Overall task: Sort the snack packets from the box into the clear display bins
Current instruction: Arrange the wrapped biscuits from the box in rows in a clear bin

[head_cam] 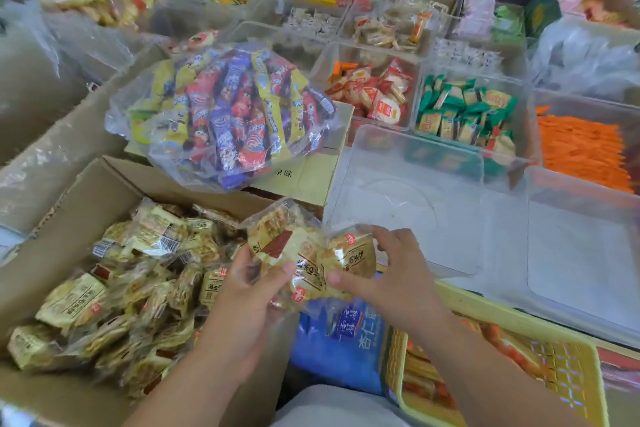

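Both forearms reach forward. The left hand (258, 282) and right hand (394, 269) clutch a bunch of packets (311, 260) between them, thumbs on top, beside the box (104, 191).

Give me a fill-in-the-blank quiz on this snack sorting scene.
1. The left hand and right hand together hold snack packets near the ____ box.
2. The clear bin nearest the hands is ____.
3. The basket at lower right is ____.
Missing words: cardboard; empty; yellow.
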A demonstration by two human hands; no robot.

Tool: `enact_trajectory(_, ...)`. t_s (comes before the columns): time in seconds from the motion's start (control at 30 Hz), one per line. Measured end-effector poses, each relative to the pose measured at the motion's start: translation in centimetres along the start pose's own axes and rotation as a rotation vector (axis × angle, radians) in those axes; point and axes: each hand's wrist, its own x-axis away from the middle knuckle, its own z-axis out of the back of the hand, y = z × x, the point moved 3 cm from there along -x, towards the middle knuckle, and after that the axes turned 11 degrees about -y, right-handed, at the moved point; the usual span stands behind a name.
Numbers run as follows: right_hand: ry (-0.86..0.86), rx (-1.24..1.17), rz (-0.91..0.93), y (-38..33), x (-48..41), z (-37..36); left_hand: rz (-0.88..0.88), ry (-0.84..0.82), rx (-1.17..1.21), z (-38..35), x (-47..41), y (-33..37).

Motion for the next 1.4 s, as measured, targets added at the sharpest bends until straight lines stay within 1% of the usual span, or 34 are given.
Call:
enact_trajectory(0.07, -0.056, -0.055, -0.007, 0.9, -0.6, 0.9, -0.002, 0.035, 0.014, -1.2, -0.3, 0.1)
enact_trajectory(0.17, -0.154, -0.179, 0.008, 2.6, -1.4, 1.6, 0.023, 0.019, 0.05, -3.2, -1.1, -0.5)
enact_trajectory(0.27, -0.276, -0.343, -0.021, 4.0, -1.5, 2.0, 0.035, 0.046, 0.042, -5.2, -1.6, -1.4)
enact_trajectory(0.33, -0.32, -0.471, -0.035, 4.6, -1.4, 2.5, 0.034, 0.091, 0.019, -6.0, -1.8, -1.8)
enact_trajectory(0.43, -0.301, -0.574, -0.03, 5.6, -1.6, 3.0, 0.037, 0.138, 0.012, -6.2, -1.9, -1.9)
enact_trajectory(0.6, -0.246, -0.789, -0.093, 7.3, -2.3, 3.5, 0.071, 0.135, 0.028, -6.0, -2.1, -1.6)
enact_trajectory(0.73, -0.099, -0.792, -0.091, 8.6, -3.3, 5.5, 0.061, 0.217, -0.005, -5.0, -2.1, -1.7)
enact_trajectory(0.8, -0.002, -0.724, -0.046, 9.2, -4.1, 7.2, 0.053, 0.267, -0.002, -4.3, -1.8, -1.7)
enact_trajectory(0.87, 0.104, -0.634, -0.02, 10.0, -5.3, 9.0, 0.042, 0.282, 0.029, -3.7, -1.4, -1.6)
enact_trajectory(0.93, 0.145, -0.553, -0.021, 10.5, -7.1, 10.0, 0.029, 0.282, 0.07, -3.4, -1.1, -1.6)
enact_trajectory(1.03, 0.08, -0.367, -0.068, 11.1, -10.7, 9.6, 0.005, 0.277, 0.15, -3.0, -0.9, -1.7)
enact_trajectory(1.13, 0.012, -0.007, -0.044, 11.1, -14.3, 7.8, -0.024, 0.288, 0.184, -2.5, -0.9, -1.5)
enact_trajectory(1.2, -0.07, 0.21, -0.028, 11.0, -16.2, 6.1, -0.038, 0.288, 0.203, -2.3, -0.7, -1.4)
enact_trajectory(1.3, -0.198, 0.369, -0.054, 10.9, -18.1, 3.6, -0.036, 0.28, 0.238, -2.2, -0.4, -1.3)
enact_trajectory(1.4, -0.302, 0.471, -0.055, 10.7, -18.6, 1.8, -0.041, 0.284, 0.261, -2.3, 0.0, -1.3)
